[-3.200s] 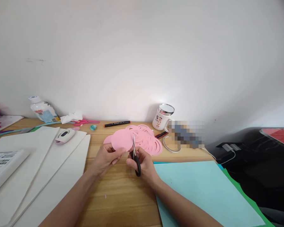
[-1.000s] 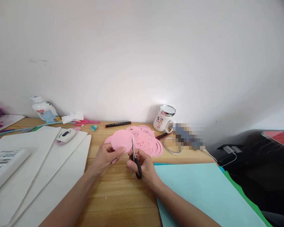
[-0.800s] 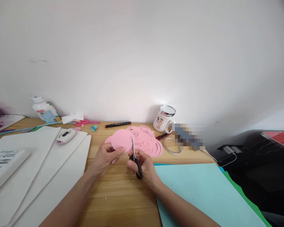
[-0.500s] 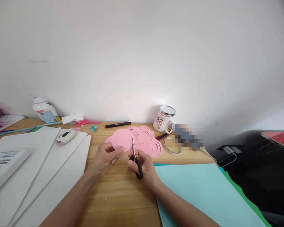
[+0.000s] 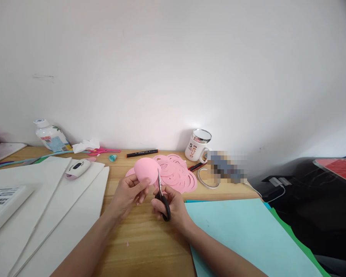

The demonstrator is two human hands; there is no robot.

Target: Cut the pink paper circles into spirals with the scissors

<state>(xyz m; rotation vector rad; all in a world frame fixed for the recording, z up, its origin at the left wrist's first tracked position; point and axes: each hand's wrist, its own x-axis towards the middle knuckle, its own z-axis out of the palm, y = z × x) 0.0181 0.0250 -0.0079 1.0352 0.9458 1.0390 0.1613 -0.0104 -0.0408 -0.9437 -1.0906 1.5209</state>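
My left hand (image 5: 130, 191) pinches the lower edge of a round pink paper piece (image 5: 145, 170), which looks slightly curved. My right hand (image 5: 173, 206) grips black-handled scissors (image 5: 165, 207), their metal blades pointing up at the right edge of the paper. Behind the hands lies a heap of pink paper rings and curved strips (image 5: 180, 173). Another pink piece (image 5: 129, 172) shows partly behind the left hand. A tiny pink scrap (image 5: 127, 244) lies on the wooden table (image 5: 150, 250) between my forearms.
White sheets (image 5: 83, 211) and a white box (image 5: 7, 206) lie left; light-blue sheets (image 5: 233, 234) lie right. Along the wall are a bottle (image 5: 52, 136), pink scissors (image 5: 108, 151), a teal cap (image 5: 112, 158), a black marker (image 5: 142, 153), a mug (image 5: 196, 148) and a white ring (image 5: 200, 179).
The round pink paper now looks narrower and more curved, and the scissors blades look closer together. The whole view has shifted slightly.
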